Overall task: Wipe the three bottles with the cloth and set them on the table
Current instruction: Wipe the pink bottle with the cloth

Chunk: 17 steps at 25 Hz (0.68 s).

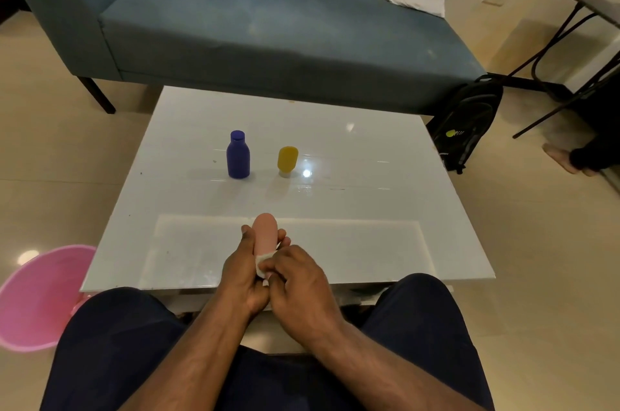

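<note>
Hands met over the near table [369, 149] edge: the left hand [242, 271] was wrapped around the lower body of the pink bottle [265, 231], while the right hand [298, 279] pinched the white cloth [262, 264] against its base. Judged light, rigid and smooth, the bottle likely suited a mid-body grip; its base and most of the cloth were hidden by fingers. Farther off, the blue bottle [238, 155] and yellow bottle [287, 160] stood upright, apart, at mid-table.
</note>
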{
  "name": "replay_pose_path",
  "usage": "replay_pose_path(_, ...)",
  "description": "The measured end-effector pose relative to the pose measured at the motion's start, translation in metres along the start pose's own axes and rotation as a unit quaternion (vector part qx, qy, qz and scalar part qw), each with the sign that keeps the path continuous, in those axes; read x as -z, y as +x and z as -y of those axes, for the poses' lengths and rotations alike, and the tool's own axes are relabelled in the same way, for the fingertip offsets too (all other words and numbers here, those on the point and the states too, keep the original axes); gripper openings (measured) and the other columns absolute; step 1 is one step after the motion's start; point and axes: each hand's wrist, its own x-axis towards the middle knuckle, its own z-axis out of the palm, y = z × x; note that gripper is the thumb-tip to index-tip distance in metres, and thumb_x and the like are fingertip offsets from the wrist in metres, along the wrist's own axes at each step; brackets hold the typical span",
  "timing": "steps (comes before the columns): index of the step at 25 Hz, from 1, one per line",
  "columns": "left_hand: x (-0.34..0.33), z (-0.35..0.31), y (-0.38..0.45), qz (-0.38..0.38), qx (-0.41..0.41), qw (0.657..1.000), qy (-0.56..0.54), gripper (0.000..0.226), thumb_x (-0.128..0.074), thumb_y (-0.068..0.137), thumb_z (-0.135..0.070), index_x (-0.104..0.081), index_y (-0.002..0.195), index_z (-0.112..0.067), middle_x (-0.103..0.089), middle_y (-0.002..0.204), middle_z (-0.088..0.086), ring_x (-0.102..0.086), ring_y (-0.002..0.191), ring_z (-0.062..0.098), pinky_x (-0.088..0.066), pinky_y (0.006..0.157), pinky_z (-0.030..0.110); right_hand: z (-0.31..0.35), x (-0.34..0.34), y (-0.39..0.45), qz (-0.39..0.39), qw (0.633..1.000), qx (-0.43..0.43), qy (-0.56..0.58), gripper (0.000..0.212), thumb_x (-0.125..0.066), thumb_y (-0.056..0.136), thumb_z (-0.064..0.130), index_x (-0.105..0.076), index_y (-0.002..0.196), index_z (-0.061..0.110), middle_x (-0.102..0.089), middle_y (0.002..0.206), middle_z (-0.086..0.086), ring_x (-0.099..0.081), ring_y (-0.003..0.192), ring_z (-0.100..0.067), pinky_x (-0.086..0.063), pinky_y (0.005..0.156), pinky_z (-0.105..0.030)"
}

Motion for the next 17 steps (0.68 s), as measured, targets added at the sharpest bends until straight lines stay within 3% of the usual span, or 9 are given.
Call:
replay_pose_path(4, -0.004, 0.003, -0.005, 0.010, -0.002, 1.000, -0.003, 0.054, -0.056, 0.100, -0.042, -0.052, 0.138, -0.004, -0.074, 0.110, 0.021, -0.077, 0.087, 0.031, -0.062, 0.059, 0.043, -0.015, 0.008, 0.028, -0.071, 0.995, -0.071, 0.028, 0.022, -0.054, 0.089, 0.007, -0.069, 0.101, 0.018, -0.061, 0.101, 0.006, -0.056, 0.091, -0.002, -0.044, 0.083, -0.013)
replay_pose_path(8, -0.001, 0.001, -0.009, 0.029, 0.008, 0.999, 0.011, 0.052, -0.054, 0.101, -0.042, -0.051, 0.140, -0.007, -0.072, 0.120, 0.021, -0.076, 0.095, 0.033, -0.063, 0.067, 0.047, -0.013, 0.004, 0.021, -0.057, 0.996, -0.070, 0.023, 0.022, -0.053, 0.090, 0.009, -0.067, 0.102, 0.020, -0.060, 0.104, 0.009, -0.054, 0.098, 0.001, -0.042, 0.088, -0.011)
replay_pose_path(11, -0.003, 0.005, -0.011, 0.031, -0.002, 0.996, 0.088, 0.041, -0.049, 0.104, -0.039, -0.056, 0.130, -0.008, -0.070, 0.118, 0.022, -0.072, 0.100, 0.033, -0.062, 0.074, 0.048, -0.017, 0.016, 0.030, -0.088, 0.994, -0.070, 0.013, 0.018, -0.054, 0.089, 0.011, -0.068, 0.098, 0.019, -0.062, 0.098, 0.008, -0.057, 0.089, -0.002, -0.045, 0.081, -0.013)
replay_pose_path(13, -0.005, 0.009, -0.013, 0.038, -0.016, 0.990, 0.137, 0.039, -0.048, 0.105, -0.036, -0.055, 0.133, -0.010, -0.068, 0.120, 0.021, -0.070, 0.095, 0.031, -0.060, 0.067, 0.042, -0.018, 0.029, 0.047, -0.101, 0.990, -0.097, 0.014, 0.019, -0.054, 0.090, 0.011, -0.069, 0.099, 0.019, -0.065, 0.101, 0.006, -0.058, 0.090, -0.003, -0.045, 0.081, -0.012)
replay_pose_path(17, -0.006, 0.017, -0.012, 0.021, -0.068, 0.957, 0.282, 0.034, -0.043, 0.106, -0.042, -0.052, 0.133, -0.023, -0.064, 0.123, 0.016, -0.069, 0.104, 0.029, -0.059, 0.069, 0.038, -0.015, 0.049, 0.074, -0.010, 0.994, -0.112, -0.012, 0.027, -0.052, 0.092, 0.006, -0.070, 0.109, 0.016, -0.067, 0.115, 0.002, -0.061, 0.103, -0.012, -0.047, 0.091, -0.021)
